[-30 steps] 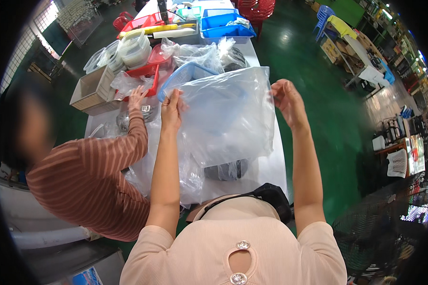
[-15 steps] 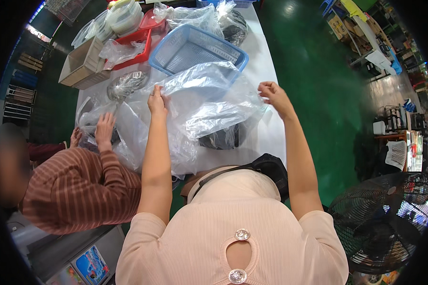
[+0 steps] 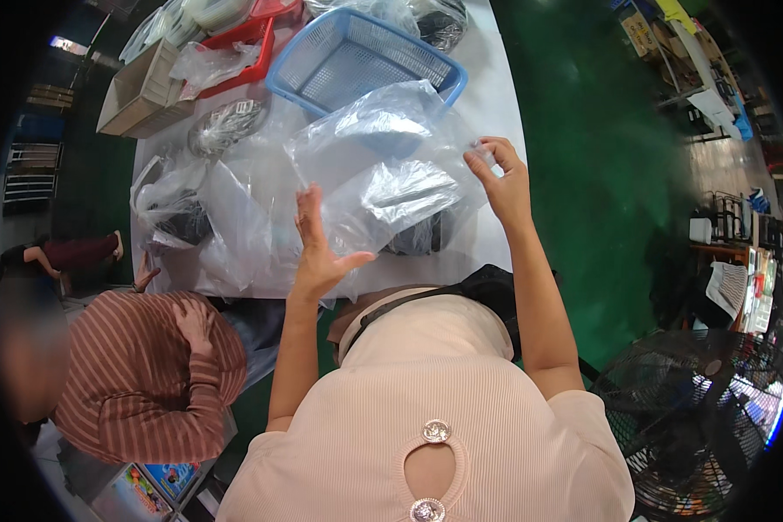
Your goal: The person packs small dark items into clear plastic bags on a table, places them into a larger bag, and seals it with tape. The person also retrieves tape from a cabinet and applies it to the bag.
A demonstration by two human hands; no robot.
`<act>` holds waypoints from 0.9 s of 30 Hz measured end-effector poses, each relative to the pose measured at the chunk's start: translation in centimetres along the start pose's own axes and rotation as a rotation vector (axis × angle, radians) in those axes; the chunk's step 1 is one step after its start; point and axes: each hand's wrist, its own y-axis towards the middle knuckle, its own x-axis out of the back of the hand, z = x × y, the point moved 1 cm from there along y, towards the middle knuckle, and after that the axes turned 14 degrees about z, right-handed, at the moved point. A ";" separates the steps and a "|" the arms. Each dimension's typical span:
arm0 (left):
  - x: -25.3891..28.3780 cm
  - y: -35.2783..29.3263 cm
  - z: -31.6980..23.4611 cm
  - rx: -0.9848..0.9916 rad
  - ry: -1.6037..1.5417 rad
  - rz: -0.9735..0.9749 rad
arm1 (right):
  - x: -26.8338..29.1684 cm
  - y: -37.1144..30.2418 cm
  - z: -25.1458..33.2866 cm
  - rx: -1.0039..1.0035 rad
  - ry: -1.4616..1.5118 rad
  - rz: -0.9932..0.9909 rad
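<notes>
A large clear plastic bag [image 3: 322,143] spreads over the table in front of me. My right hand [image 3: 506,183] pinches its right edge between thumb and fingers. Beside the bag's left part, my left hand [image 3: 319,261] is open, thumb and fingers spread, and grips nothing. Under the near folds of the plastic lies a dark object [image 3: 418,237], its kind hard to make out. The bag's far part overlaps the near side of a blue perforated plastic basket [image 3: 289,94].
Left of me, a person in a striped top [image 3: 148,365] sits by the white table [image 3: 496,65]. Bagged dark items [image 3: 183,217], a red tray [image 3: 257,61] and a beige bin [image 3: 139,91] stand on it. A black fan [image 3: 696,418] is at my lower right.
My left hand has let go of the plastic bag, moved nearer to me and spread its fingers. My right hand has closed on the bag's edge. The neighbour's hands have left their bag.
</notes>
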 end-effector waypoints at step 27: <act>6.7 7.4 -12.2 -0.093 -0.288 -0.502 | 8.0 3.0 11.7 0.219 0.850 -0.098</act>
